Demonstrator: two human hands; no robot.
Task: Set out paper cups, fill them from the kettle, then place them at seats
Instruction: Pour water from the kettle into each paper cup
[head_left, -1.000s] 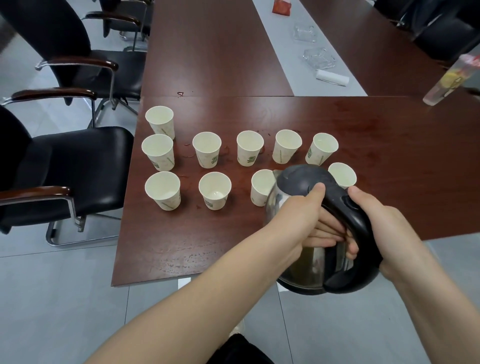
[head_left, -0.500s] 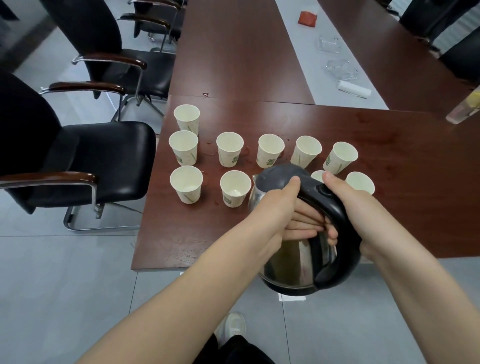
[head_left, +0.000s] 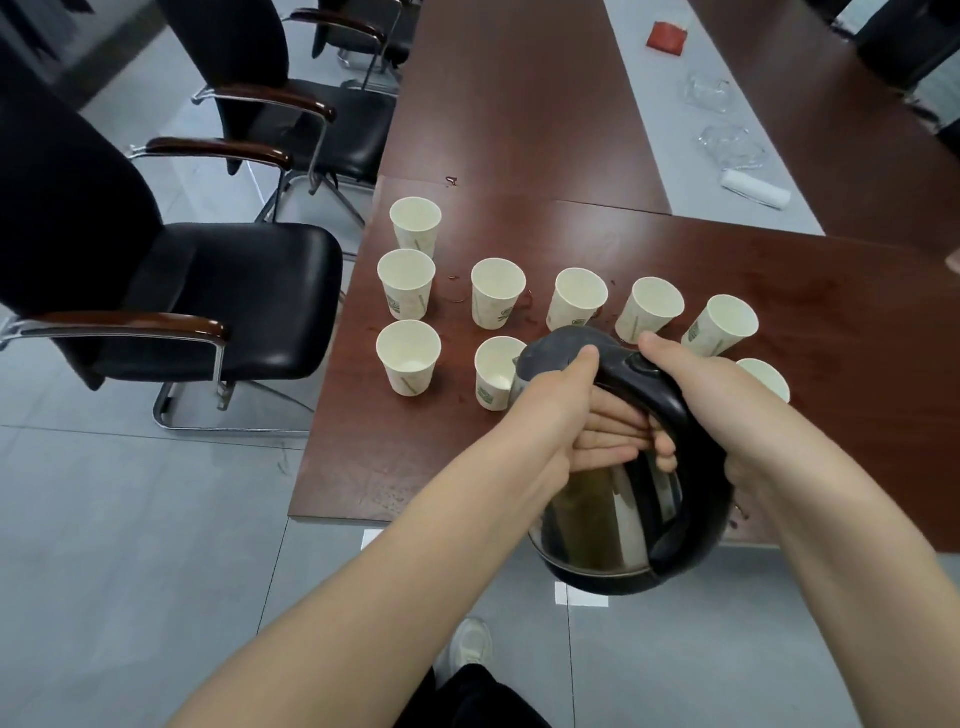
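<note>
Kettle (head_left: 613, 519) swung left, spout now by cup (head_left: 493, 374) left of fingers (head_left: 618, 431): next pour. Left hand (head_left: 566, 410), right hand (head_left: 701, 384) grip handle (head_left: 675, 410).

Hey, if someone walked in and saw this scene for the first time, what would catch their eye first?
The steel kettle, held in both the left hand and the right hand at lower centre, tipped forward. Just beyond it, rows of white paper cups stand upright on the dark reddish table, with black chairs along its left side.
</note>
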